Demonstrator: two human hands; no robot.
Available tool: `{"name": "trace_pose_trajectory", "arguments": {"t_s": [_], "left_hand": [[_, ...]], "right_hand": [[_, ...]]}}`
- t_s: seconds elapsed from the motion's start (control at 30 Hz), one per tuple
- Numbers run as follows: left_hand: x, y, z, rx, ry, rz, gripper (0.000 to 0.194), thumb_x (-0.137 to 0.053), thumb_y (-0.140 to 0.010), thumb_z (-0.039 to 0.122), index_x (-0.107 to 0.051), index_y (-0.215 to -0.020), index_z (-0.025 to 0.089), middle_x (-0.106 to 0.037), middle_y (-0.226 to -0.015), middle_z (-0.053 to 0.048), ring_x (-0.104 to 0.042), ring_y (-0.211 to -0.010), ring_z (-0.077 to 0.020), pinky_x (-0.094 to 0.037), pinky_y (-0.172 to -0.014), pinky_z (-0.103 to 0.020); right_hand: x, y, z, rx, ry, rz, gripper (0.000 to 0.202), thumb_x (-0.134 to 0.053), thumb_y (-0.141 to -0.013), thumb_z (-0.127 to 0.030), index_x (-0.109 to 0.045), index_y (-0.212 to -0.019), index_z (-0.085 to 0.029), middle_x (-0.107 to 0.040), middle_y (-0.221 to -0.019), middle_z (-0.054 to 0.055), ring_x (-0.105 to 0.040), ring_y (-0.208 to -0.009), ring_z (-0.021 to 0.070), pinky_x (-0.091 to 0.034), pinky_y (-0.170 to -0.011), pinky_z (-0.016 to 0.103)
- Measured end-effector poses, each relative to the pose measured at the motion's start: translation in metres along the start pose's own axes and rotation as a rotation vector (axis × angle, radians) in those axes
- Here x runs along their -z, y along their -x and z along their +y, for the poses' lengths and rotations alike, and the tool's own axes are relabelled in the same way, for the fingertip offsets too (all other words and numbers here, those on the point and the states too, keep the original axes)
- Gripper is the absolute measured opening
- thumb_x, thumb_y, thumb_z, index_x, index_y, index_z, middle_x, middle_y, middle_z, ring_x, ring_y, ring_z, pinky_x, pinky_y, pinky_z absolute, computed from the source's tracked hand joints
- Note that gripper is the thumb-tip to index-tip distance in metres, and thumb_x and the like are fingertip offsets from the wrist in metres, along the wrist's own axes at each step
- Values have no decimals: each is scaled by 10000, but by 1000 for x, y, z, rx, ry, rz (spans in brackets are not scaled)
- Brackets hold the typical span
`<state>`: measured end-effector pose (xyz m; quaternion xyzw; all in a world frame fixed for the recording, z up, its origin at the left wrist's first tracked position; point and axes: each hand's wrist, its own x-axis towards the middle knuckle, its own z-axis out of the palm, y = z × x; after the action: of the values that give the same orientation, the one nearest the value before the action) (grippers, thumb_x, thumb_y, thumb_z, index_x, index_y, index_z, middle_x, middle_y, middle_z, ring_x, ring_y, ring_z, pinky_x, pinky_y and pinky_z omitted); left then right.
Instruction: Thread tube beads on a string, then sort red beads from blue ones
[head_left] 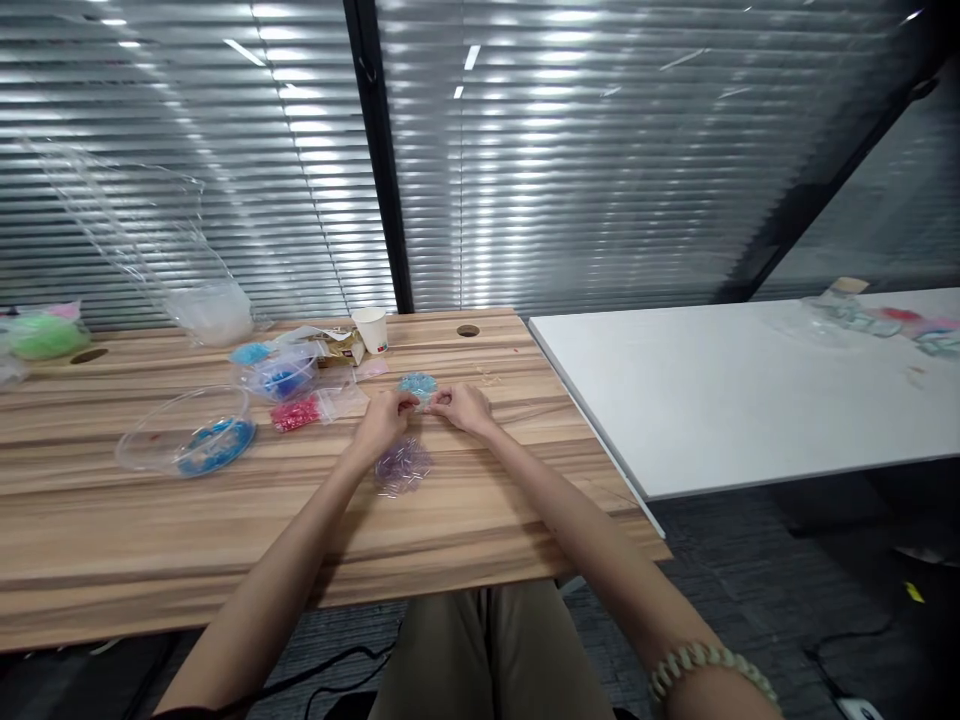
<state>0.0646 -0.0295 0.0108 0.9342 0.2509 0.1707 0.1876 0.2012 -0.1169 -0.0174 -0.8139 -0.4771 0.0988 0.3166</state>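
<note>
On the counter (517, 550), the left hand (388, 413) and right hand (466, 406) pinch their fingers beside the near edge of some blue beads (418, 383); I can't tell on what. Purple beads (403, 466) lie nearer.

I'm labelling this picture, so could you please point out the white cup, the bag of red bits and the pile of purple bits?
White cup (371, 332): head view, middle of its outer side.
Bag of red bits (295, 413): head view, its red-filled part.
Pile of purple bits (403, 464): head view, its middle.
</note>
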Motion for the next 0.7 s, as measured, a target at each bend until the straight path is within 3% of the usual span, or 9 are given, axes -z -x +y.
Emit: {"name": "trace_pose_trajectory", "arguments": {"t_s": [0.27,0.5,0.6,0.7], "left_hand": [[-4,1,-3,22,156,-38,390,-492,-757,70,-593,-1133,101,-692,-918,-91,-653,-826,-194,-498,-766,-279],[-11,-1,-12,-26,136,3,386,-494,-785,112,-566,-1164,112,-684,-966,-94,-639,-893,-207,-485,-824,-320],[-4,-2,-1,-46,178,105,309,-506,-813,187,-608,-1094,106,-684,-939,-101,-637,-845,-201,-501,-756,-302],[10,11,22,-164,225,347,289,-488,-857,280,-611,-1076,136,-666,-984,-92,-621,-821,-179,-495,-748,-290]], "right_hand": [[-8,-7,-3,-24,-4,66,212,-652,-712,-475,-710,-789,-287,-687,-732,-13,-611,-729,162,-353,-584,224],[-3,-4,5,42,-136,5,246,-641,-728,-447,-724,-886,-277,-690,-726,-15,-594,-680,145,-364,-582,211],[-4,-4,7,33,-196,13,242,-614,-756,-399,-720,-908,-245,-689,-730,-5,-587,-669,140,-373,-589,207],[-7,-5,9,50,-279,39,242,-544,-806,-329,-710,-920,-195,-696,-767,11,-586,-669,131,-388,-610,200]]}}
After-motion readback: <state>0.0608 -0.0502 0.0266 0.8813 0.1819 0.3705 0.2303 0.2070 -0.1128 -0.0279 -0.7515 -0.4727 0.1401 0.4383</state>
